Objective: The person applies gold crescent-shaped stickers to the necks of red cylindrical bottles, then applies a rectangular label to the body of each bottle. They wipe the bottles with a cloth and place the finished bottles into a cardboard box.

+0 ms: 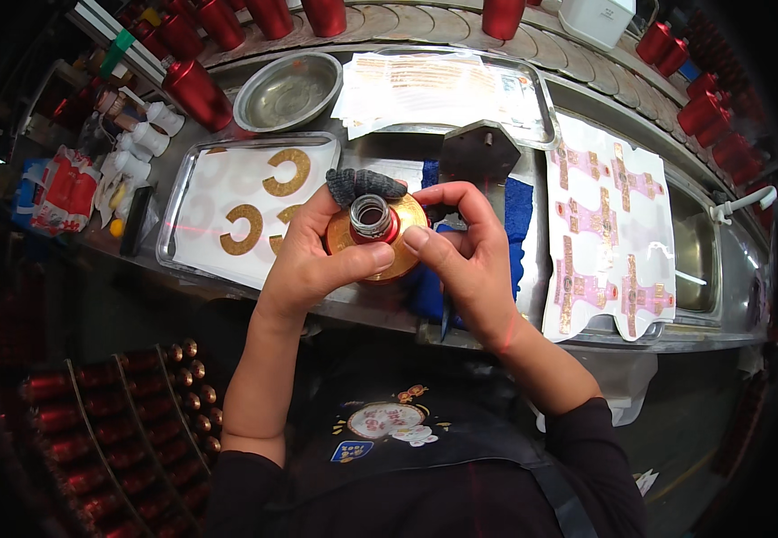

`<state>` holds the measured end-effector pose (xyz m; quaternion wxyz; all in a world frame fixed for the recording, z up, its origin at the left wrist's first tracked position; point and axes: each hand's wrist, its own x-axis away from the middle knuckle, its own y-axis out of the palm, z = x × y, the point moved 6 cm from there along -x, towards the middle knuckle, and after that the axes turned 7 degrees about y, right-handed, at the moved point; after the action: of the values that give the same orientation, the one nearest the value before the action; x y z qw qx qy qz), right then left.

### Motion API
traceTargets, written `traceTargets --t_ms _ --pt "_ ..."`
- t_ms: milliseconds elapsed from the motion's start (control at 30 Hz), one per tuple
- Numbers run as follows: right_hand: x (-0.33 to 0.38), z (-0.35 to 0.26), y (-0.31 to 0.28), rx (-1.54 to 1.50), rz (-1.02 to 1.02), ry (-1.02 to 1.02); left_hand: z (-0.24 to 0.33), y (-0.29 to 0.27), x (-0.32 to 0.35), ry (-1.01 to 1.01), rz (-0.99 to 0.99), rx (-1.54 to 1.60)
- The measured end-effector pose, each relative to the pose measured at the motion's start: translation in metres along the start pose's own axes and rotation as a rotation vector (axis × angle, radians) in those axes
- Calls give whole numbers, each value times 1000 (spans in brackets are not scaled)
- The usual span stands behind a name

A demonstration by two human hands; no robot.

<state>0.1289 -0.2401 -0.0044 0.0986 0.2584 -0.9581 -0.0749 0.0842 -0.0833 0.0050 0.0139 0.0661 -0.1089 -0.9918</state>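
Both my left hand (317,260) and right hand (460,251) clamped on red bottle (376,235); gold collar label (407,255) may crease if thumbs press unevenly.

Both forearms rise from the lower edge and converge at the middle of the view, bare below dark sleeves pushed up near the elbows. The left hand (317,255) is cupped, its thumb laid across toward the right, and two of its fingertips (364,185) wear dark knitted covers. The right hand (465,247) faces it with fingers arched over the top and thumb pressed inward, the two thumbs nearly meeting. The right wrist bends slightly; its lower fingers seem curled under, though they are hidden.
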Motion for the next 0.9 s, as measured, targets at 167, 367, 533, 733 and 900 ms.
traceTargets --t_ms 167,367,533,733,900 --pt "-10 -6 4 -153 -71 30 1 2 0 -10 13 -36" --pt "-1 -7 -5 13 -89 36 10 4 1 123 17 -3" --pt "2 -1 -8 220 -72 -24 4 4 7 40 65 -48" --pt "-5 2 -4 -44 -97 4 3 4 9 40 92 -70" --pt "-3 6 -7 67 -77 1 3 5 7 89 61 -5"
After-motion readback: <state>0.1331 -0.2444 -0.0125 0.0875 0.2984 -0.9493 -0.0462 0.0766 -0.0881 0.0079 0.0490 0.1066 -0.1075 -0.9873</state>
